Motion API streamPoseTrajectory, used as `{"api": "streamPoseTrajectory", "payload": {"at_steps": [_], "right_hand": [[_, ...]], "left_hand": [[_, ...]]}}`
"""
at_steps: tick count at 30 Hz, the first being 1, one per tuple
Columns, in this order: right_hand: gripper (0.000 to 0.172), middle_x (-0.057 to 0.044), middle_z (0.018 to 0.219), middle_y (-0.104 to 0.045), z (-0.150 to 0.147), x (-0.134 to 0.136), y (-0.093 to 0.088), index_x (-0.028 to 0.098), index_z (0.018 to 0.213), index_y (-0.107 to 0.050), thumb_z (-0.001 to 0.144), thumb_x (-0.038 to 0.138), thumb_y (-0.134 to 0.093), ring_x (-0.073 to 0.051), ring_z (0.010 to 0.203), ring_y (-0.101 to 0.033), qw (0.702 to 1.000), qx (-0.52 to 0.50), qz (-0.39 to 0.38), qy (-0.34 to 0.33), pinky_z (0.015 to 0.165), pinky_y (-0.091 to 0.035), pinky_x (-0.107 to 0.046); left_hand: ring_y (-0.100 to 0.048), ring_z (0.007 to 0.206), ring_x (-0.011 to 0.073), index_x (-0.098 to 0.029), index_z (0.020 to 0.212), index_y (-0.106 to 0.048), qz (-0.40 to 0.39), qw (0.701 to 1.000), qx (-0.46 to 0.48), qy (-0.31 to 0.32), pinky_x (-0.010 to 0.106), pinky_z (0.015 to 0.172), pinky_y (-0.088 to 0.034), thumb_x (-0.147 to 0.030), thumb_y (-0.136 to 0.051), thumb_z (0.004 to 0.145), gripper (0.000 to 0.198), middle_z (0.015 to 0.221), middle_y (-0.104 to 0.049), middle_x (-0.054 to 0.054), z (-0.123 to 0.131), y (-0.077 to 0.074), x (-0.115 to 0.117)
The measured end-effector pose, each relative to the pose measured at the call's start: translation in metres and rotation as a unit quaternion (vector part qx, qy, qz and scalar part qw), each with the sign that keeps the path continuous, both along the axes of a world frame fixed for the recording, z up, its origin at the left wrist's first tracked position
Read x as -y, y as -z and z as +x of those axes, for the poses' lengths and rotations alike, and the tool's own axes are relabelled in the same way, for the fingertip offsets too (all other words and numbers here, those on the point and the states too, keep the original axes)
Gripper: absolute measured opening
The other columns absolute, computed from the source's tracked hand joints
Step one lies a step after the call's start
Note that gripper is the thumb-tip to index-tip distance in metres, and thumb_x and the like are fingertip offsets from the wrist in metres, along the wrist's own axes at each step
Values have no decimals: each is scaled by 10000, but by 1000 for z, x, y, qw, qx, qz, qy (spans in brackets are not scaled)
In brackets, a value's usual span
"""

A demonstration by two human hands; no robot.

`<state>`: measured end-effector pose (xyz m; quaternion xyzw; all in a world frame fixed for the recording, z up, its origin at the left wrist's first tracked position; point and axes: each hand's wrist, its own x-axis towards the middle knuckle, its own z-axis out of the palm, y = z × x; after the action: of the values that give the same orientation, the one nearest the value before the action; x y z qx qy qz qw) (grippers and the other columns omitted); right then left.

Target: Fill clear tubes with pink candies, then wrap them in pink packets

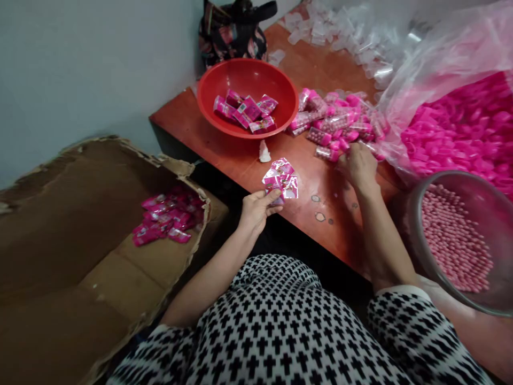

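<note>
On the worktop (240, 155), the bowl (248, 75) lies at twelve o'clock, tubes (336, 120) at one, basin (414, 214) at four; carton (80, 214) at eight.

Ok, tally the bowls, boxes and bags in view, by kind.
Red plastic bowl: 1
Metal bowl: 1
Cardboard box: 1
Clear plastic bag: 1
Dark patterned bag: 1
Total: 5

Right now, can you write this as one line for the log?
left hand: holds pink packets | right hand: on pile of pink-capped tubes | red bowl: more packets inside | cardboard box: packets inside
</note>
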<state>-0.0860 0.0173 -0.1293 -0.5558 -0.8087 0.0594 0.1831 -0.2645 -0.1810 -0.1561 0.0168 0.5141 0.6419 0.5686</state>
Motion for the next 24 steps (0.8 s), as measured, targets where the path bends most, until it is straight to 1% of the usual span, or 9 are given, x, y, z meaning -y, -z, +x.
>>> {"api": "streamPoseTrajectory", "payload": {"at_steps": [2,4,6,8,9,11,14,19,24], "right_hand": [[123,-41,774,-570,-7,27,-5,174,852,-555,782,275,-553,-180,727,-543,985,-158,-71,-24,668,-478,-346],[170,25,658,-519,-18,61,-10,187,839,-541,745,310,-613,-125,578,-515,921,-312,-220,-82,558,-470,-285],[250,56,617,-506,-30,92,-12,187,820,-543,677,320,-700,-93,513,-496,845,-388,-346,-126,495,-443,-241],[274,72,577,-502,-38,111,-11,185,765,-533,640,312,-741,-74,470,-482,791,-425,-418,-133,453,-417,-214],[282,79,556,-495,-41,116,-10,186,738,-522,628,302,-754,-67,451,-473,777,-439,-433,-129,436,-403,-206],[305,92,523,-475,-42,120,-8,189,705,-501,607,280,-775,-56,417,-445,766,-460,-433,-114,402,-370,-196],[323,95,515,-458,-41,118,-8,185,691,-498,585,258,-795,-50,401,-425,771,-457,-430,-109,386,-355,-200],[312,63,629,-545,-32,121,-3,198,790,-508,674,349,-756,-63,479,-510,770,-482,-405,-98,454,-446,-203],[284,35,851,-606,-12,157,9,235,885,-469,782,435,-642,-85,672,-636,703,-571,-421,-55,617,-576,-240]], "left_hand": [[-606,515,98,-79,642,-654,8,1000,-10,19,210,498,-535,-304,-839,548,306,601,-647,36,4,0,1],[-614,539,106,-80,645,-656,21,999,-24,38,226,522,-545,-334,-834,553,324,608,-647,38,10,-1,3],[-623,572,113,-82,668,-667,39,997,-34,64,238,550,-552,-365,-827,560,342,634,-655,43,15,-2,5],[-638,618,125,-87,702,-682,54,992,-35,106,248,582,-556,-387,-818,570,355,678,-669,53,19,-3,8],[-643,641,131,-92,714,-688,59,990,-35,126,257,601,-558,-396,-812,578,356,696,-674,56,20,-4,10],[-648,678,139,-107,741,-698,71,986,-42,146,281,645,-562,-425,-786,612,354,724,-681,53,21,-4,14],[-643,691,131,-120,742,-704,97,983,-71,139,302,710,-553,-457,-760,637,357,730,-683,37,22,-1,19],[-640,645,124,-97,674,-680,69,992,-49,88,297,705,-545,-382,-814,574,330,683,-678,40,28,2,18],[-630,624,105,-112,624,-606,19,998,56,-17,262,653,-547,-244,-809,605,243,689,-671,26,28,-1,15]]}}
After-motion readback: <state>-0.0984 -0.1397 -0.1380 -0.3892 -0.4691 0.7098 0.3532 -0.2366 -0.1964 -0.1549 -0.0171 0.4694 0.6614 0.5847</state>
